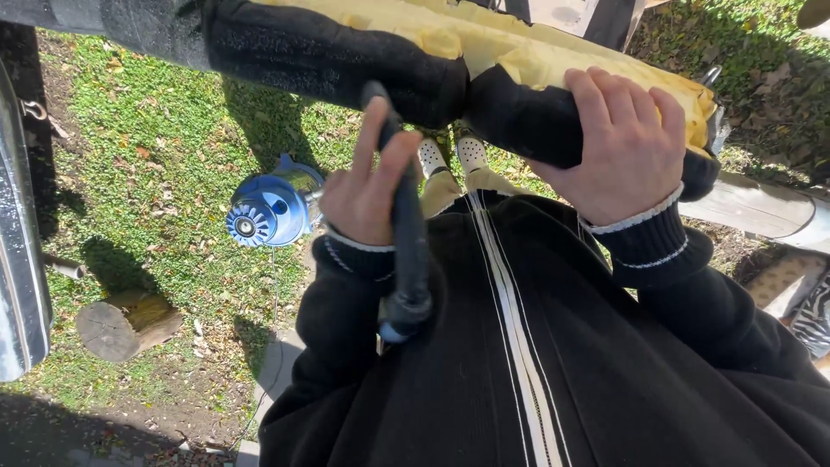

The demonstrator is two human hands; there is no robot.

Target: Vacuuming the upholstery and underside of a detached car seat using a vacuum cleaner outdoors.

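- The left hand (367, 195) has its grip closed around a dark handle (406, 233) that runs near-to-far through the fist; the forefinger and one more finger are stretched out along it toward the far side, the rest curled in.
- That handle belongs to a power tool with a blue motor housing (268, 210), a round ribbed body sitting just left of the left hand, its vented end facing the camera and a shiny metal collar on its far side.
- The near end of the handle, blue-tipped, hangs over the chest of the black zip jacket (519, 346), which has white stripes down its front.
- The right hand (627, 147) is clamped down over the near edge of a padded cushion (363, 52), fingers wrapped over the top and pointing far.
- The cushion stretches across the far part of the scene from left to right, black fabric on its near side, bare yellow foam (519, 47) showing on top.
- Between the hands, below the cushion, two white perforated clogs (451, 156) show on the ground.
- Grass (164, 130) with dry leaves covers the ground to the left, and a flat cut stump (112, 329) lies at near left.
- A shiny metal panel (17, 259) runs along the left edge.
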